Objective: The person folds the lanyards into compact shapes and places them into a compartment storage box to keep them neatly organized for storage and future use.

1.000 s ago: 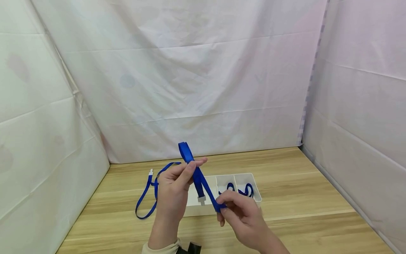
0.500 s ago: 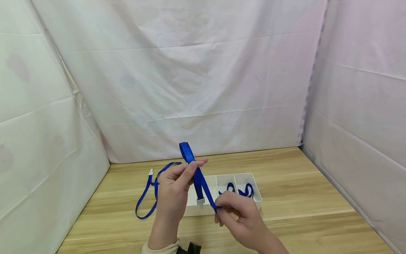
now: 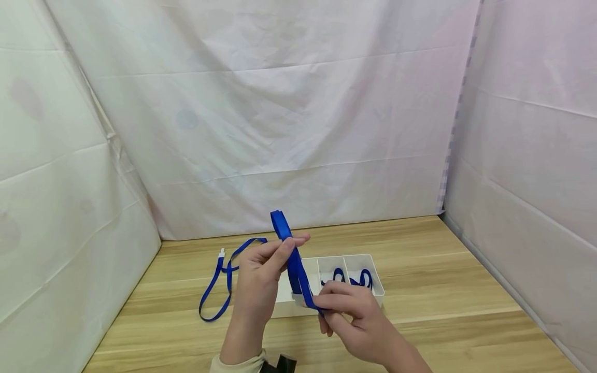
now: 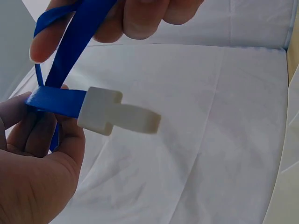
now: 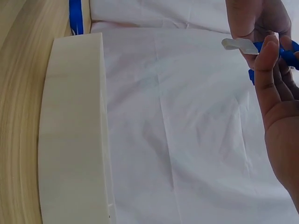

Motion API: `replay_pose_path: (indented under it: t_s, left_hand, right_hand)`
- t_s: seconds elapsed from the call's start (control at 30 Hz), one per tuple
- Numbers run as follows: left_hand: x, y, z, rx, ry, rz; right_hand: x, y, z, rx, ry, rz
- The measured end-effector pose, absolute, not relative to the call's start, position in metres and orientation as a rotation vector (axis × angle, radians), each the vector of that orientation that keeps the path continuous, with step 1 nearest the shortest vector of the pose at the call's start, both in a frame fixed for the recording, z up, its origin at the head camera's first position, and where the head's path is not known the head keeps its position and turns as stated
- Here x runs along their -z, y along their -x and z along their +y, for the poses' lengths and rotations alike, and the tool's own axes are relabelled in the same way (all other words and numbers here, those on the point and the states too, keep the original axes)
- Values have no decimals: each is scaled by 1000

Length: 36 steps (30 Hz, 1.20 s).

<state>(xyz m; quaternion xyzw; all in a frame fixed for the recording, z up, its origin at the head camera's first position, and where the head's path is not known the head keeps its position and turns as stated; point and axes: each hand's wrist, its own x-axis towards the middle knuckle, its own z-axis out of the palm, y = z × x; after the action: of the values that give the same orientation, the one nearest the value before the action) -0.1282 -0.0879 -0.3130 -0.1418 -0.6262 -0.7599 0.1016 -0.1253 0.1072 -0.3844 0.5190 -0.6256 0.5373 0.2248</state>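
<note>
A blue lanyard (image 3: 295, 267), folded into a narrow loop, hangs in the air between both hands. My left hand (image 3: 261, 274) pinches the folded band near its top between thumb and fingers. Lower down, my right hand (image 3: 352, 316) pinches the strap with thumb and index finger, right by the white plastic clip (image 4: 100, 112). In the left wrist view one strand wraps across the others just behind that clip. The same clip sticks out beyond the fingertips in the right wrist view. Part of the band is hidden behind the left fingers.
Behind the hands stands a white divided box (image 3: 378, 274) holding coiled blue lanyards (image 3: 366, 278) in its right compartments. Another blue lanyard (image 3: 214, 292) lies loose on the wooden table (image 3: 448, 269), left of the box. White cloth (image 3: 298, 114) encloses the back and sides.
The left hand with the folded lanyard has shifted slightly right. The right hand has brought the loose strand in closer to the clip, and the strand now crosses in front of it.
</note>
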Motion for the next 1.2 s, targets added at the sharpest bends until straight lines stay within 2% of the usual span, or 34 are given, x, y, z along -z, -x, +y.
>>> replay_pose_path:
  t_s: [0.17, 0.77, 1.0, 1.2]
  left_hand:
    - [311, 128, -88, 2245, 414, -1845]
    - [302, 125, -91, 2229, 406, -1819]
    - [303, 125, -91, 2202, 392, -1873]
    - [304, 126, -91, 2169, 383, -1883]
  right_hand:
    - [381, 125, 109, -1521, -1402, -1765]
    - [378, 124, 113, -1931, -857, -2215]
    - [373, 121, 112, -1980, -799, -2237]
    - [368, 120, 116, -2281, -682, -2258]
